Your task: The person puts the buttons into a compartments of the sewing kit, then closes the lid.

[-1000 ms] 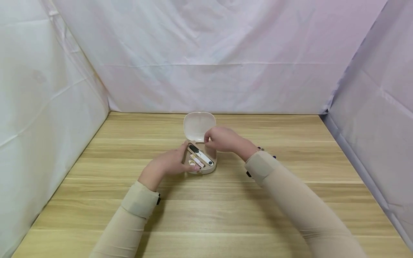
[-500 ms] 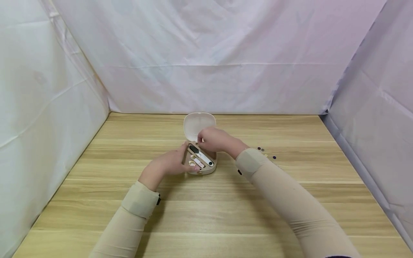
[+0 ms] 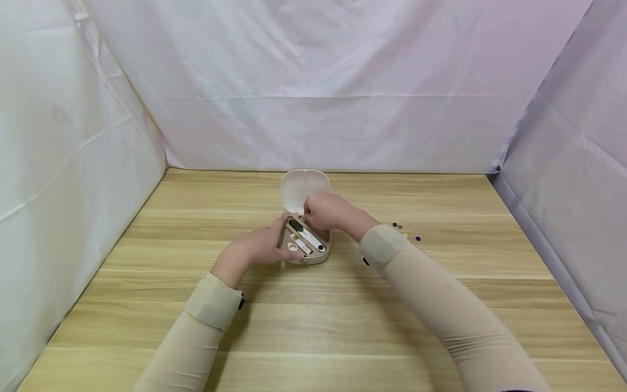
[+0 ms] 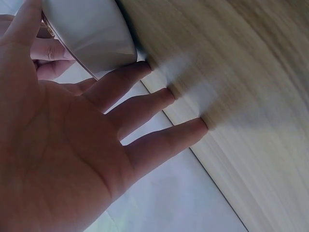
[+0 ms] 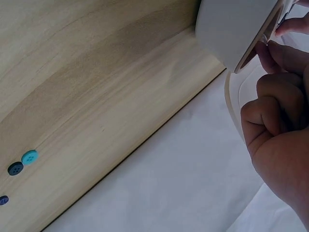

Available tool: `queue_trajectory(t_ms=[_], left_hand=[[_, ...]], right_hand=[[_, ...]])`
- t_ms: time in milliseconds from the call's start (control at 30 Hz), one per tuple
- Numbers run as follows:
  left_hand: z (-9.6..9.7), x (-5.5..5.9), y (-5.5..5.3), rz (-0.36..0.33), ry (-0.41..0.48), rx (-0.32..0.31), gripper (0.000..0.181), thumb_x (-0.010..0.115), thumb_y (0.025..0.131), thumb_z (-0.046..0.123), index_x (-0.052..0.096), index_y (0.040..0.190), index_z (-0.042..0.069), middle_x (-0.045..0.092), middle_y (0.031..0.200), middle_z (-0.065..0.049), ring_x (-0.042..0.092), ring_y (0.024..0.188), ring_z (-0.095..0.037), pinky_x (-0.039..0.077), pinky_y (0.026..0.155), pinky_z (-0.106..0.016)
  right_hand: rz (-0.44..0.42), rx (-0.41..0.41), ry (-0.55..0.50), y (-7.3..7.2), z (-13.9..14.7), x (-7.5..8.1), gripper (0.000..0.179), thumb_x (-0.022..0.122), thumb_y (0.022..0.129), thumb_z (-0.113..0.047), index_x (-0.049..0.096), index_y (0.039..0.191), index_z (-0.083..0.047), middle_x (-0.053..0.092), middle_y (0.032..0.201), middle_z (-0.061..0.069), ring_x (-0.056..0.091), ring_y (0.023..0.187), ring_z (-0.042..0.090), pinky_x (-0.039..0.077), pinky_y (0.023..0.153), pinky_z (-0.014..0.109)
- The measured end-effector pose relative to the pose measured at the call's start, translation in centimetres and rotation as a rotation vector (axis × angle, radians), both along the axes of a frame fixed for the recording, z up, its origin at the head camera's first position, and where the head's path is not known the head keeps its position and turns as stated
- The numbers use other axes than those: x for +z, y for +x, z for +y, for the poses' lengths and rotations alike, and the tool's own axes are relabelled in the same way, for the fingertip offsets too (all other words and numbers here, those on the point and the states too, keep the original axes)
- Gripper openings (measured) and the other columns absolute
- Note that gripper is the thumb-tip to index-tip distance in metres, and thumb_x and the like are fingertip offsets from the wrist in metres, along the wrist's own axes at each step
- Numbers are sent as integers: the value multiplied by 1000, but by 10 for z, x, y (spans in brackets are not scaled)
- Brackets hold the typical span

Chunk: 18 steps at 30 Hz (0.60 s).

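Note:
A small beige case (image 3: 318, 259) stands on the table with its rounded lid (image 3: 294, 188) raised at the back. In its tray lie a long white tool (image 3: 312, 239) with a black end, a slim white and pink piece (image 3: 302, 246) and a yellow-edged ring (image 3: 292, 247). My left hand (image 3: 254, 246) spans the case's left side, thumb at the front; in the left wrist view its fingers extend straight, tips at the table and case wall. My right hand (image 3: 325, 211) reaches over the back of the tray, thumb and forefinger pinching a small pale thing (image 5: 264, 38), mostly hidden.
Several small buttons lie right of the case, among them a turquoise button (image 5: 30, 156) and a dark button (image 5: 15, 168). The wooden table (image 3: 313, 326) ends at white cloth (image 3: 313, 125) behind and at both sides.
My right hand has shifted left along the back of the tray, uncovering more of the buttons beside its forearm. The left hand has kept its place on the case.

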State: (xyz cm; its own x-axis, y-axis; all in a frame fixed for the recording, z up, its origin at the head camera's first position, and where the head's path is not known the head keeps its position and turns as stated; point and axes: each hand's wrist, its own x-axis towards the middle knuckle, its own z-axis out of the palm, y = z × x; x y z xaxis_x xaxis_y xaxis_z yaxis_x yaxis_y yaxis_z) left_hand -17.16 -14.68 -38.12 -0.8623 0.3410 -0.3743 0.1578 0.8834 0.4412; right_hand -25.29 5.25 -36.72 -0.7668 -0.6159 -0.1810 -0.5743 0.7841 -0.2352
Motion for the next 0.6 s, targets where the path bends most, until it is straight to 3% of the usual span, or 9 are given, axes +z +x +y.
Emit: queue_trajectory(t_ms=[233,400,600], left_hand=[[0,0,-1,-7,0,-6,125,71,90,72,2,172,7,46,162,-31,52,148,-44,43,123,-58],[-1,-2,-2,-12,14,-15,124,72,91,70,2,171,5,45,162,-33,51,148,-45,42,124,-58],[-1,-2,-3,-12,9,-24,125,71,91,70,1,171,5,44,163,-32,50,149,-45,42,124,-58]], right_hand=[[46,37,22,2,3,5,27,62,102,-19,76,80,-14,67,71,-4,56,64,13,52,62,35],[26,46,30,6,8,16,23,63,95,-11,76,75,-14,66,67,-4,54,61,14,49,59,33],[46,86,32,10,20,35,15,69,97,-15,81,96,-6,79,90,5,67,76,20,60,77,41]])
